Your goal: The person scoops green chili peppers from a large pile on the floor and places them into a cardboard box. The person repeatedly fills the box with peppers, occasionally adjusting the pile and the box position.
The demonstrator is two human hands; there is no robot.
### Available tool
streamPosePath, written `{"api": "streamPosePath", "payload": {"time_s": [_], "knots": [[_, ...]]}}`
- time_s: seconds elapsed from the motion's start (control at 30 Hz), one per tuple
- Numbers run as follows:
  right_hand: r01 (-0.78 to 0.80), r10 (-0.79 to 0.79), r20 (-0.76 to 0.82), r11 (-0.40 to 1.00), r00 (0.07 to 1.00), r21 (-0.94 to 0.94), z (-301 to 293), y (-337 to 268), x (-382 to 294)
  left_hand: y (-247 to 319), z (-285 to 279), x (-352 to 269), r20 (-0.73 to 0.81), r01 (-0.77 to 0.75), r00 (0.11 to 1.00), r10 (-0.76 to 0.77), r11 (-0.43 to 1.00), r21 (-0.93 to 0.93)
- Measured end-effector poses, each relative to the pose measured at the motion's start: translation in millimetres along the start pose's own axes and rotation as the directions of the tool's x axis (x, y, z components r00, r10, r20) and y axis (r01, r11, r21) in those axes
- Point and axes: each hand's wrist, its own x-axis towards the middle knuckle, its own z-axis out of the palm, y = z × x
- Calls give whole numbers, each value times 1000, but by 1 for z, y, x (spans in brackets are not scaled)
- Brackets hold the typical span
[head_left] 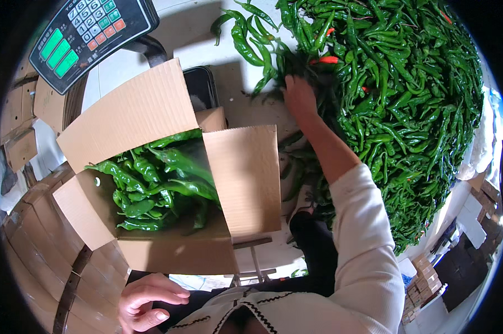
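Note:
A large heap of green chili peppers (401,117), with a few red ones among them, fills the right side. My right hand (299,94) reaches to the heap's left edge, its fingertips at dark, blurred peppers; whether it grips any is hidden. To its left stands a cardboard box (243,179) with flaps spread and green peppers (138,183) inside. My left hand (153,298) rests below the box's near flap, fingers loosely curled and apart, holding nothing. One red pepper (325,60) lies just right of my right hand's fingers.
A digital scale's display and keypad (92,35) stand at the upper left, its post behind the box. Flattened or stacked cardboard (38,250) lines the left. Loose peppers (251,46) lie on the white surface beyond the box. More cartons (422,275) stand at the lower right.

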Motion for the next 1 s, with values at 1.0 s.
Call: {"api": "streamPosePath", "payload": {"time_s": [1.0], "knots": [[-126, 216, 168, -194, 962, 973, -290, 34, -248, -24, 34, -57, 93, -80, 993, 72, 993, 92]]}}
